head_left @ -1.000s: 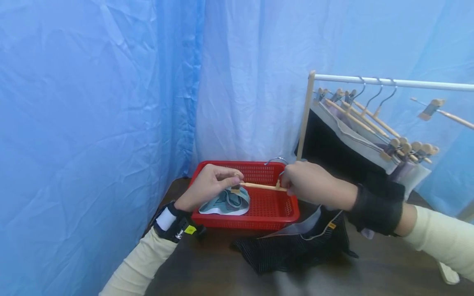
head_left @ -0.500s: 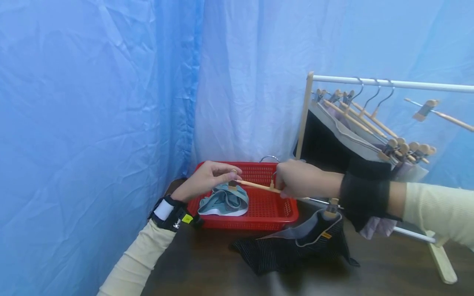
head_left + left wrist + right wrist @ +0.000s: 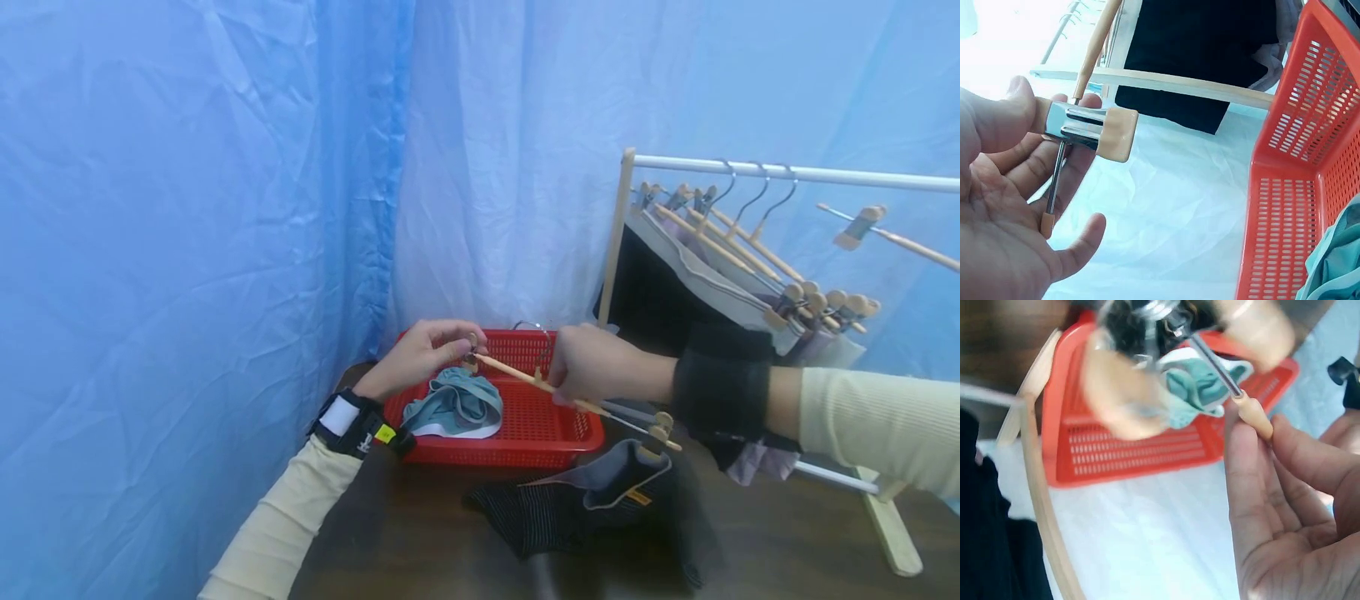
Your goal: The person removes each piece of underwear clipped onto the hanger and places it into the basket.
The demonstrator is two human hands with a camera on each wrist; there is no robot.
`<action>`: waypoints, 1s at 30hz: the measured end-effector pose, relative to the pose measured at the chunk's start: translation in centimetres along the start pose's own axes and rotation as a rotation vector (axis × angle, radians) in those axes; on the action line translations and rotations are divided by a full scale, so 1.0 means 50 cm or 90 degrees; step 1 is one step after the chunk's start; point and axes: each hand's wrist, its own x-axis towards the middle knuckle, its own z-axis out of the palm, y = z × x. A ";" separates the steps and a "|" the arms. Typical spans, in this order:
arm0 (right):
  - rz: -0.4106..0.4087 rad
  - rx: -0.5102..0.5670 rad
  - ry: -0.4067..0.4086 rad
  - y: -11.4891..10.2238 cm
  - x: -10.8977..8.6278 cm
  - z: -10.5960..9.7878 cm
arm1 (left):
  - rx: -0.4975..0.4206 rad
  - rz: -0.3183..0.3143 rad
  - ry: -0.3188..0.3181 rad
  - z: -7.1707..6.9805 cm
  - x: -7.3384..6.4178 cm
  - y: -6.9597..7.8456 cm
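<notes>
- Left hand (image 3: 408,358): grasping; thumb and fingers pinch the left clip (image 3: 1085,128) near one end of the hanger.
- Right hand (image 3: 611,364): grasping; thumb and fingers pinch the wooden part of the hanger, beside the hook.
- Hanger (image 3: 513,372): raised between both hands, tilted down toward its right end; crosses above the basket in the head view.
- Right clip (image 3: 660,428): at the waistband of the black garment (image 3: 555,521), whose lower part spreads on the dark table (image 3: 420,533).
- Basket (image 3: 487,454): red, slotted, on the table; teal garment (image 3: 457,400) with white edging bunched in its left side.
- Rack (image 3: 862,177): to the right; three hangers (image 3: 757,250) with clipped garments on the rail, part of another hanger bar (image 3: 911,243) farther right.
- Right wrist view: foreground blurred.
- Blue curtain (image 3: 510,167) behind.
</notes>
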 end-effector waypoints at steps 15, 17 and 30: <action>0.150 0.177 -0.089 -0.006 0.012 -0.009 | 0.077 0.032 0.101 0.023 0.008 0.004; 0.162 0.185 -0.090 -0.003 0.016 -0.009 | 0.113 0.056 0.158 0.033 0.007 0.012; 0.196 0.283 -0.069 0.022 0.034 -0.007 | 0.163 0.291 0.156 0.134 -0.037 0.135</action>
